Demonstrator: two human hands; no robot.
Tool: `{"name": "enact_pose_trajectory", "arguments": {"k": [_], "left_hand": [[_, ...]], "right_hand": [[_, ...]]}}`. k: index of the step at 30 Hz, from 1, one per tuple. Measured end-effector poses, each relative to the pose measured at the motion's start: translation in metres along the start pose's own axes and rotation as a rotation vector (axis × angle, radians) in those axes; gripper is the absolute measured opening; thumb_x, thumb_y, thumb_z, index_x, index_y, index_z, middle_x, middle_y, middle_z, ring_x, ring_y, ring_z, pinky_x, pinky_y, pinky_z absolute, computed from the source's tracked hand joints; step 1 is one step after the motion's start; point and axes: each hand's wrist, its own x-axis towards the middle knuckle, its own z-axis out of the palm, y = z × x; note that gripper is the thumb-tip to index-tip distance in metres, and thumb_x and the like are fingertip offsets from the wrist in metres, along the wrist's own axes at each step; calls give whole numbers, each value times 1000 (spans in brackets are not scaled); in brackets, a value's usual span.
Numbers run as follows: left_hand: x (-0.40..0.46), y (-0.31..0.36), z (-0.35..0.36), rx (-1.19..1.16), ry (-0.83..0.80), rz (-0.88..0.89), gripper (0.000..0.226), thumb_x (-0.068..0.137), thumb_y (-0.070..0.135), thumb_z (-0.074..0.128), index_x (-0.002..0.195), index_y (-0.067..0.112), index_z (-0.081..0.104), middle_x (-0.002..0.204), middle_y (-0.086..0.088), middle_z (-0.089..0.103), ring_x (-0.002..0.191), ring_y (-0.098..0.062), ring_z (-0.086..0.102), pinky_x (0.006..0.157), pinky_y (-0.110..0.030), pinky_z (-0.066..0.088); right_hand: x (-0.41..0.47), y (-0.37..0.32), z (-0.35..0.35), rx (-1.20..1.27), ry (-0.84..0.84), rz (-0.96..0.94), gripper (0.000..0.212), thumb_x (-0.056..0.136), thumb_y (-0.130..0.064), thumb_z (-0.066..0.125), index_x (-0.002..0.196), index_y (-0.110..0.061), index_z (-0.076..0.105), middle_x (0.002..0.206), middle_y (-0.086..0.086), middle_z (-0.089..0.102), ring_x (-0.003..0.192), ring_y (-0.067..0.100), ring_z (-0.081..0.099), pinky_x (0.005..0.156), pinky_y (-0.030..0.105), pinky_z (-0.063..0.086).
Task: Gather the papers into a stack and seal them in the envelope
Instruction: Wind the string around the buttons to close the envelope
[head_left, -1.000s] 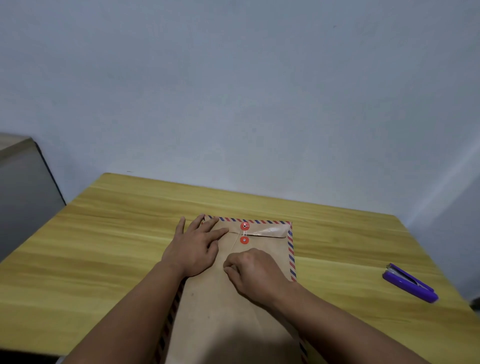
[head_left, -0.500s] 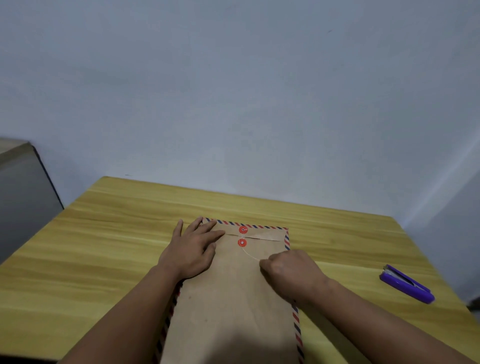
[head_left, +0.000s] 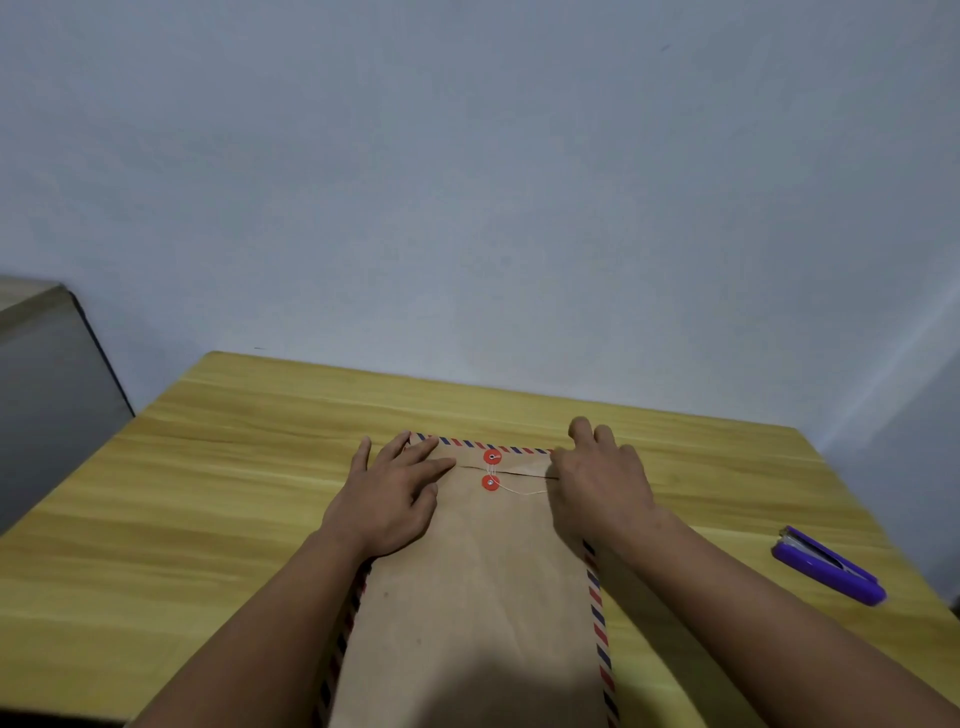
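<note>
A brown envelope (head_left: 478, 582) with a red-and-blue striped border lies lengthwise on the wooden table (head_left: 208, 493), its flap folded down at the far end. Two red button discs (head_left: 491, 470) sit one above the other on flap and body. A thin white string (head_left: 519, 490) runs from the lower disc to my right hand (head_left: 597, 483), which pinches its end near the envelope's far right corner. My left hand (head_left: 389, 499) lies flat, fingers spread, on the envelope's upper left part. No loose papers are visible.
A purple stapler (head_left: 828, 566) lies on the table at the right, near the edge. A grey cabinet (head_left: 47, 395) stands left of the table. A pale wall (head_left: 467, 182) runs just behind the table's far edge.
My right hand has swept with the string from below the discs out to the right, then up to the envelope's far right corner. My left hand has stayed flat in place.
</note>
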Motion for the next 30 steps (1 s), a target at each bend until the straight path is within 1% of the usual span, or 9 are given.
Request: {"name": "enact_pose_trajectory", "arguments": {"k": [3,6,11,16,21,23,26,28,30], "left_hand": [[0,0,0,2,3,2,51,99,41,33,149,48,41,166,20,22,157,-10,1,124,-54,-9],[1,0,-1,8,4,3,52,99,43,33,149,47,41,166,19,22,157,-10,2,124,-54,-9],[1,1,-1,10,3,4,52,98,42,32,149,47,42,166,19,23,157,-11,2,124,-54,-9],[1,1,0,5,1,1,53,97,44,33,149,48,42,166,20,23,157,-11,2,124,-54,-9],[0,2,-1,11,-14,0,55,95,47,32,149,48,41,166,21,22,157,-11,0,124,-56,-9],[0,2,-1,18,-12,-7,54,96,46,33,149,48,41,166,20,22,157,-12,1,124,-56,-8],[1,2,-1,29,-10,-9,54,97,46,33,150,48,40,166,20,22,157,-14,0,124,-56,-7],[1,2,0,32,-8,-11,53,97,45,34,150,48,39,166,20,21,157,-14,-1,124,-55,-8],[1,2,0,35,-9,-12,54,97,46,33,150,49,39,166,20,21,157,-14,-1,124,-55,-8]], "right_hand": [[5,-14,-9,246,26,-45,20,91,-29,55,106,-25,68,113,0,56,103,25,56,83,42,49],[17,-26,-14,481,-146,-43,13,86,-34,62,87,-23,69,93,-4,66,90,21,62,76,36,54],[34,-36,-9,365,-145,-73,17,91,-29,61,86,-14,67,85,3,68,80,28,66,62,33,50],[34,-44,-9,393,-137,-137,16,91,-31,62,85,-16,63,90,3,66,85,29,62,62,34,39],[34,-48,-6,728,-60,94,14,80,-19,70,74,-10,61,78,7,69,80,31,63,61,36,43],[33,-48,-6,821,-143,196,22,77,-17,75,65,-13,58,71,6,68,73,27,62,57,32,44],[31,-46,-4,904,-256,277,20,77,-17,78,65,-13,63,73,10,77,67,26,68,61,31,54],[28,-43,-4,944,-285,274,21,79,-16,79,65,-12,63,69,12,74,61,23,62,58,30,50],[23,-41,-6,969,-311,245,24,81,-13,76,66,-11,57,63,8,61,59,20,54,57,28,44]]}}
